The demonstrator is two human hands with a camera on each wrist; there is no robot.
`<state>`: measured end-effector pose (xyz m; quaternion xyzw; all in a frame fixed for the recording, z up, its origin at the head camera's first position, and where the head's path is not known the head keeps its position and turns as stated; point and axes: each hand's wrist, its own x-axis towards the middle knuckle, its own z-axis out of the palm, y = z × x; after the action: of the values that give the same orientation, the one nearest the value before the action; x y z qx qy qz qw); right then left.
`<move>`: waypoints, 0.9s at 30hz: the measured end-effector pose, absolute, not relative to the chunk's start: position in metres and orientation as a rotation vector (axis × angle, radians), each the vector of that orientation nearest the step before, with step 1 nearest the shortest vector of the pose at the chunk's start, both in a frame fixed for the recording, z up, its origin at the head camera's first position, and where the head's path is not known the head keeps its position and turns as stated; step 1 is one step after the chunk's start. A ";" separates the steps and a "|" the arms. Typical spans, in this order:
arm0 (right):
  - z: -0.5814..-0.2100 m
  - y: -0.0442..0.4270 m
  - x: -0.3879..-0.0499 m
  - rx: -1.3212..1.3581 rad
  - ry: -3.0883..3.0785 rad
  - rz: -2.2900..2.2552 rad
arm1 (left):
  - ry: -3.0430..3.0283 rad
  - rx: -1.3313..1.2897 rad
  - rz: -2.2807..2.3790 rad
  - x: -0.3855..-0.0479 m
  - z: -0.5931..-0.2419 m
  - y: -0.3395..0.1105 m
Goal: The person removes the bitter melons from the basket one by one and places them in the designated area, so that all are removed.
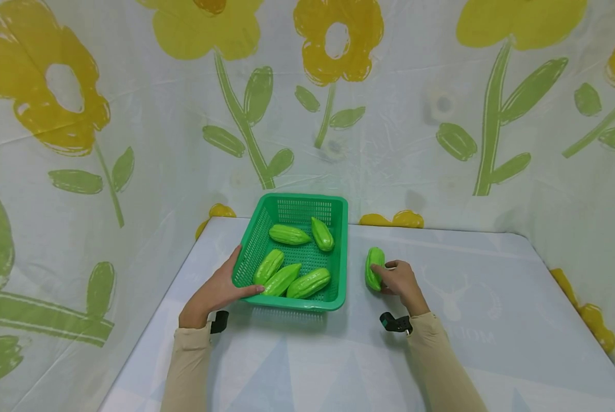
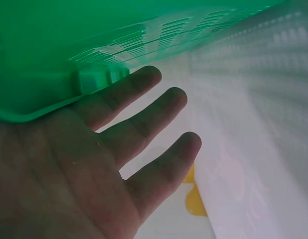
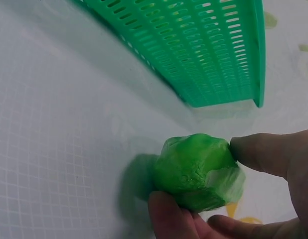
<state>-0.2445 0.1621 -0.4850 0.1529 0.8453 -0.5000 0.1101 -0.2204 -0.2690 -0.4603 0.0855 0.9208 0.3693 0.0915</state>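
Note:
In the head view a green basket (image 1: 342, 252) holds several light green ridged vegetables, one of them a pointed one (image 1: 282, 279). My left hand (image 1: 217, 294) grips its near left corner, thumb over the rim; the left wrist view shows three fingers (image 2: 139, 129) straight and spread outside the basket wall (image 2: 39, 45). Right of the basket, my right hand (image 1: 402, 284) pinches another green vegetable (image 1: 374, 269) between thumb and fingers. Seen end-on in the right wrist view, that vegetable (image 3: 196, 172) is apart from the basket (image 3: 194, 55).
A pale patterned table (image 1: 317, 366) lies under the basket and hands. Curtains (image 1: 389, 131) printed with yellow flowers stand behind it and at both sides. Dark wrist cameras are strapped at both wrists, beside beige sleeves (image 1: 441, 360).

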 end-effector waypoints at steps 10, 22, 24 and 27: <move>-0.482 0.162 -0.243 0.451 2.477 -1.444 | 2.732 0.256 1.114 -0.219 -0.460 -0.268; -0.479 0.166 -0.243 0.461 2.436 -1.489 | 2.738 0.271 1.124 -0.220 -0.460 -0.268; -0.479 0.167 -0.243 0.460 2.441 -1.480 | 2.739 0.273 1.121 -0.220 -0.460 -0.268; -0.477 0.169 -0.243 0.441 2.454 -1.475 | 2.733 0.265 1.123 -0.220 -0.460 -0.268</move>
<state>-0.2427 0.1685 -0.4770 0.1510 0.8409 -0.5052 0.1220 -0.2201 -0.2682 -0.4598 0.0890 0.9177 0.3772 0.0873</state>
